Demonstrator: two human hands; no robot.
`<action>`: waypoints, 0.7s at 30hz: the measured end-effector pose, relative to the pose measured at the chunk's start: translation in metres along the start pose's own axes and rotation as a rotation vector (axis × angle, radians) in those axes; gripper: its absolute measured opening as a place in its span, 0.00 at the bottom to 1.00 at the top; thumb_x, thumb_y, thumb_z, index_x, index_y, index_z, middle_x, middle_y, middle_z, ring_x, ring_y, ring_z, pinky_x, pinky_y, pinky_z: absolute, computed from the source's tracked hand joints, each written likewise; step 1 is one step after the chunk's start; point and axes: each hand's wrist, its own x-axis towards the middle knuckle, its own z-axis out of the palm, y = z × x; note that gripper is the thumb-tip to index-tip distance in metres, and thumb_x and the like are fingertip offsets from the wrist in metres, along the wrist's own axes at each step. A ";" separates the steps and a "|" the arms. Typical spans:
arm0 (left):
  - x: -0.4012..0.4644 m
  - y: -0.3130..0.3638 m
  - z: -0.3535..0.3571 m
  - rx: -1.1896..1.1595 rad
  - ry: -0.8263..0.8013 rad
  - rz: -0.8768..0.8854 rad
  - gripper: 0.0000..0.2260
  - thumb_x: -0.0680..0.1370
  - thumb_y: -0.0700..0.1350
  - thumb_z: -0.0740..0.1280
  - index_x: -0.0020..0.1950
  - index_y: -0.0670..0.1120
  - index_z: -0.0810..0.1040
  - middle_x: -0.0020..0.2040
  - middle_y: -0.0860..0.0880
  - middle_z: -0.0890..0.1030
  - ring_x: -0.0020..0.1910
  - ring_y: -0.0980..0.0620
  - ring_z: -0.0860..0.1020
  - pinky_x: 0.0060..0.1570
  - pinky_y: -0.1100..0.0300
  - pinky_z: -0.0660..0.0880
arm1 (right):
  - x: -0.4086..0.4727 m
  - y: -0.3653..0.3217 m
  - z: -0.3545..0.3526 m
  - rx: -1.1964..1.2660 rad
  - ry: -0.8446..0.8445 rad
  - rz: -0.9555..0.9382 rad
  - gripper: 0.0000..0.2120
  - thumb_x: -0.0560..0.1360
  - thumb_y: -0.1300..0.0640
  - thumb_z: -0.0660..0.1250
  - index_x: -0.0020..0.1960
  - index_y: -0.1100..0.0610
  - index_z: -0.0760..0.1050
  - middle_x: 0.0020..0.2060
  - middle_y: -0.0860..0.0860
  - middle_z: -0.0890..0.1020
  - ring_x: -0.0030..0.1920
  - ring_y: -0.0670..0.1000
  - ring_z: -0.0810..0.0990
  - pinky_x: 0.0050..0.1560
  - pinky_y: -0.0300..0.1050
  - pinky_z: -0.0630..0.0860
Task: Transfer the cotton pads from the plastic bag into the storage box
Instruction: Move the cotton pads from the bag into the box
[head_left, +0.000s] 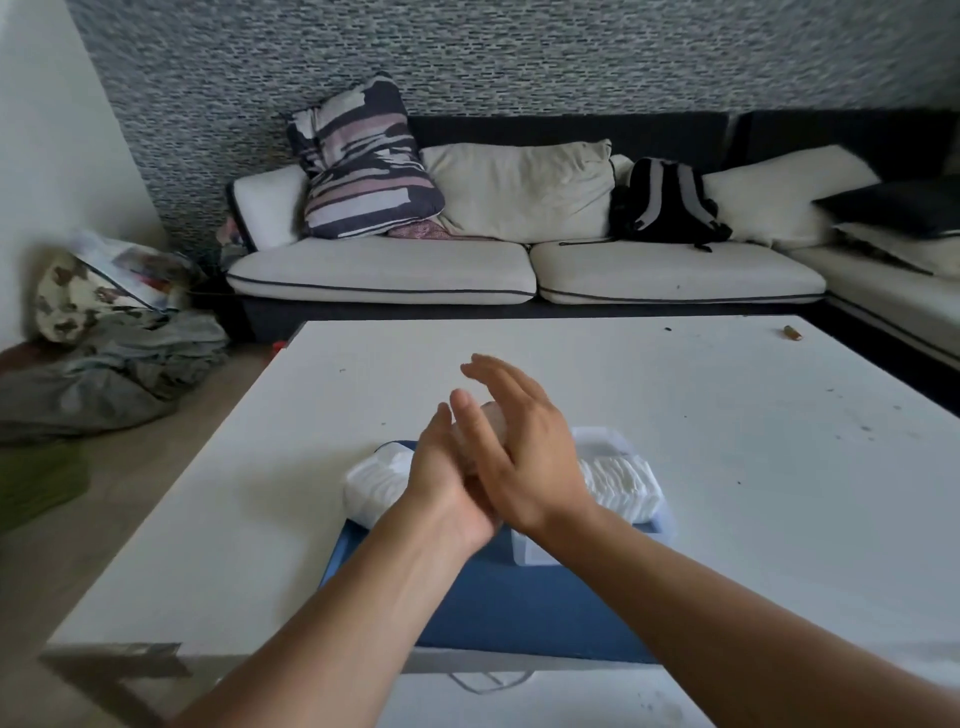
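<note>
Both hands meeting above worktop (727, 415), palms facing: left hand (447, 488) and right hand (524, 457) pressing pale translucent thing between straight fingers, probably bag (480, 431), blurred. Step, judging: emptying or flattening bag, transfer nearly done. Pads (628, 483) lying stacked in clear box (530, 545) just right of hands; more pads (374, 483) sitting loose just left, on blue mat (519, 608). Next move calling for gathering left stack into box.

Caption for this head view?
Both hands meet above cotton pads and a blue mat on a white table.
</note>
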 end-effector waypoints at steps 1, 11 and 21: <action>0.001 -0.001 0.000 0.004 -0.005 -0.013 0.19 0.83 0.53 0.55 0.48 0.45 0.81 0.42 0.46 0.85 0.41 0.48 0.85 0.46 0.56 0.77 | 0.000 -0.001 -0.002 -0.014 -0.027 0.009 0.30 0.80 0.35 0.51 0.69 0.53 0.75 0.67 0.46 0.78 0.69 0.45 0.72 0.70 0.44 0.68; 0.016 0.009 -0.015 0.184 0.125 -0.172 0.30 0.82 0.64 0.53 0.62 0.40 0.79 0.45 0.40 0.86 0.40 0.43 0.84 0.42 0.51 0.82 | 0.009 0.026 -0.045 -0.050 -0.433 0.084 0.29 0.69 0.51 0.79 0.67 0.49 0.75 0.56 0.44 0.83 0.54 0.43 0.80 0.55 0.39 0.76; 0.032 -0.011 -0.028 1.721 0.026 0.766 0.22 0.77 0.62 0.66 0.65 0.50 0.73 0.63 0.55 0.75 0.61 0.53 0.75 0.60 0.53 0.74 | 0.013 0.088 -0.090 0.487 -0.306 1.081 0.18 0.72 0.67 0.74 0.61 0.67 0.77 0.54 0.61 0.82 0.48 0.57 0.84 0.51 0.54 0.83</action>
